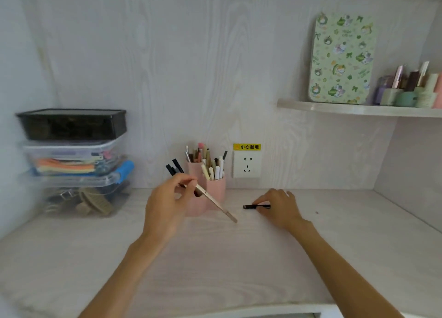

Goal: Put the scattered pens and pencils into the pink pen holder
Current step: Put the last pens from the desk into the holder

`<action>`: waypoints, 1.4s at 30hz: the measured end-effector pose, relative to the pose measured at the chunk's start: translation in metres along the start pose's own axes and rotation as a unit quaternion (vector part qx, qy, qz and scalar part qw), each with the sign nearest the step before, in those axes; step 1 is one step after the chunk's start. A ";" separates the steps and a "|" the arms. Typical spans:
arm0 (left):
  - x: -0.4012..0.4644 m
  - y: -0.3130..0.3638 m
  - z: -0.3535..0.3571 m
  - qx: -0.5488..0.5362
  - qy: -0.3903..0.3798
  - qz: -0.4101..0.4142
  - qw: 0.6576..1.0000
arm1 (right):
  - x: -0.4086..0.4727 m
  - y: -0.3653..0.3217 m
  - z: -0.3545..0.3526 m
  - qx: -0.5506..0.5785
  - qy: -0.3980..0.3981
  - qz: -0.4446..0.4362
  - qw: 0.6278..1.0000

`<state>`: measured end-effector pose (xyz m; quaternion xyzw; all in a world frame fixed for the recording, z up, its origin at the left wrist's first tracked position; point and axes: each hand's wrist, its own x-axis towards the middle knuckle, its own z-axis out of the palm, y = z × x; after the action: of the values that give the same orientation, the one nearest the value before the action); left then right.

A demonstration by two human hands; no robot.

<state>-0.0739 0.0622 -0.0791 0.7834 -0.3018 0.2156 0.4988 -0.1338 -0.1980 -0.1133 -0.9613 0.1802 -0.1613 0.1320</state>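
While the left hand pinches a bundle of black pens and one long beige pencil just in front-left of the pink plastic pen holder, the right hand rests right of the holder, fingers curled on a short black pen lying on the pale wood-grain surface. Holder stands at the back wall, beside the white wall socket, already stuffed with pens.

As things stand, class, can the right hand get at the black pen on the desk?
Probably yes: the right hand is already on the black pen, fingers over one end, with nothing in the way.
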 end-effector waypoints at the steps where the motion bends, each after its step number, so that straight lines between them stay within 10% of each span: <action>1: 0.005 0.001 -0.011 -0.012 0.025 0.006 1.000 | 0.001 -0.013 0.005 0.002 0.000 -0.012 1.000; 11: 0.071 0.041 -0.078 0.129 0.251 0.136 0.950 | 0.005 -0.036 0.036 -0.008 0.060 -0.043 0.997; 32: 0.098 -0.002 0.017 0.304 -0.005 0.068 0.950 | 0.010 -0.028 0.044 0.029 0.069 -0.058 0.996; 37: 0.082 -0.015 0.017 0.266 0.028 0.119 0.956 | 0.006 -0.024 0.037 0.032 0.057 -0.027 0.998; 42: 0.028 -0.050 0.021 0.083 0.157 -0.028 0.984 | 0.000 -0.006 0.028 0.003 0.048 0.098 0.994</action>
<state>-0.0186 0.0519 -0.1020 0.7866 -0.1783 0.3461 0.4792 -0.1217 -0.1865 -0.1373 -0.9299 0.2789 -0.1937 0.1413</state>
